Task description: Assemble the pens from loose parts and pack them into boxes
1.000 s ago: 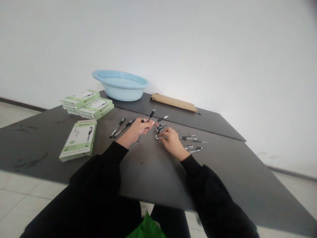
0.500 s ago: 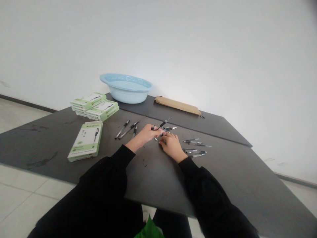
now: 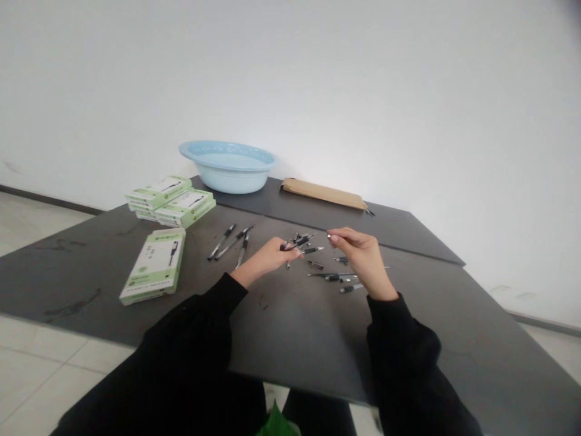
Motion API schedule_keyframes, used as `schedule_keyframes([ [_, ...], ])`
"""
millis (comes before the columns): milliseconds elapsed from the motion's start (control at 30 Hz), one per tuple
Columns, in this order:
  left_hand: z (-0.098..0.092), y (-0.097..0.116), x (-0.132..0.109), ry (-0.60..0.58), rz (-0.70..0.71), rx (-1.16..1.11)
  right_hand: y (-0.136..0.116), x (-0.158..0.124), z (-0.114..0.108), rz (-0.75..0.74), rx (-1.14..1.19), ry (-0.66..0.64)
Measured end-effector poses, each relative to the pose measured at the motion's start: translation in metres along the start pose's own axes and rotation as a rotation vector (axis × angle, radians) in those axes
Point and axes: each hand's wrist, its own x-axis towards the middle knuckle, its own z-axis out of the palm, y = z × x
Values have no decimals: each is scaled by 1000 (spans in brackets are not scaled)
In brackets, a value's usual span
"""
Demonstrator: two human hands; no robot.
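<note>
Lifted clear of the small pen parts (image 3: pixel 315 264) it reached among half a second earlier, the right hand (image 3: pixel 363 254) pinches a tiny silvery piece (image 3: pixel 329 235), pickup apparently made, while the left hand (image 3: pixel 269 255) stays curled around pens (image 3: pixel 301 241) above the bench (image 3: pixel 290 333), well in from its near edge.

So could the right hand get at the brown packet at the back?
Probably yes: nothing seems to stand between the right hand and the brown packet, though that hand pinches a small silvery piece.

White wall (image 3: pixel 345 91) behind — dark table (image 3: pixel 281 339) over pale tiles (image 3: pixel 31 381).
</note>
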Motion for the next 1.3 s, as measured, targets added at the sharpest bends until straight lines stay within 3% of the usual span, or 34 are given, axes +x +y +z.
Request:
schedule_keyframes([
  [500, 2, 2, -2, -103, 39, 118, -6, -6, 8, -19, -168, -42],
  [733, 2, 6, -5, -81, 59, 157, -6, -8, 5, -67, -208, -111],
  [967, 5, 8, -6, 30, 69, 284, -10, -8, 6, -57, -318, -118],
  [1300, 5, 12, -9, 5, 104, 297, -8, -9, 10, 31, -143, -218],
])
